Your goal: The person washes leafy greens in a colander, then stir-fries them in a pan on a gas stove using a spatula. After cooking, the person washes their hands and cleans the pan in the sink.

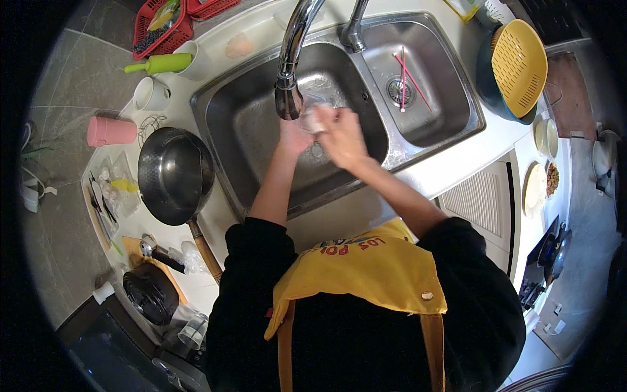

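Note:
Both my hands are together over the large basin of a stainless steel sink point(245, 122), just below the chrome faucet spout point(288, 93). A small whitish object point(312, 120) is between them, too blurred to name. My left hand point(294, 136) holds it from the left, close under the spout and partly hidden by it. From the right, my right hand point(343, 134) closes over the same object, its fingers smeared by motion. Behind the hands, the basin floor shines wet around the drain point(317, 149).
Two pink sticks point(403, 83) lie crossed in the smaller basin point(431, 108). To the left stands a dark wok point(169, 176), its wooden handle point(205, 250) pointing towards me. A yellow colander point(519, 68) sits in a blue bowl point(485, 83) at right. A green-handled rolling pin point(169, 63) leans in a white container point(197, 63).

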A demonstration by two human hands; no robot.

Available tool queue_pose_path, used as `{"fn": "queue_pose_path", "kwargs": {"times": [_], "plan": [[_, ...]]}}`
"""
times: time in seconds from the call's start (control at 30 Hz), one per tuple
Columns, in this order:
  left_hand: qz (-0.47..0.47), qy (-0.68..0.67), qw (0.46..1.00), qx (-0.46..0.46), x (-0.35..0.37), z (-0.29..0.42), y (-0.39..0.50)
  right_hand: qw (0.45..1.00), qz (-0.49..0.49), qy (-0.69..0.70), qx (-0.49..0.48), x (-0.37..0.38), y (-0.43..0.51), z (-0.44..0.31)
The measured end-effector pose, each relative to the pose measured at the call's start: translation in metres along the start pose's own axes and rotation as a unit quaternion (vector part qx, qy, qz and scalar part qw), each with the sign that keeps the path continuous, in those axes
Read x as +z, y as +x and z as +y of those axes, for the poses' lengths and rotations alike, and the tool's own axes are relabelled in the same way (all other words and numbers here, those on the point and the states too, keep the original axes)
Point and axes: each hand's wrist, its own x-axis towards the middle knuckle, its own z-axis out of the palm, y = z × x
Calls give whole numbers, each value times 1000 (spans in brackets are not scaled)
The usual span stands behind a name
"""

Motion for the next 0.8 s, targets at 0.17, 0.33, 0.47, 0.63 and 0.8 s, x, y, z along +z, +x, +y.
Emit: {"fn": "queue_pose_path", "kwargs": {"times": [0.17,0.33,0.47,0.63,0.8], "plan": [[135,200,962,131,43,-12,-10,990,133,-11,-47,62,33,-33],[180,308,915,187,25,-14,-22,980,53,185,47,60,65,-27],[132,147,967,161,-10,-8,-22,965,-250,-71,31,57,52,-46],[221,173,943,176,1,-20,-24,984,42,143,94,122,60,-16],[232,151,947,165,10,-27,-38,964,-105,233,76,100,59,-15]]}}
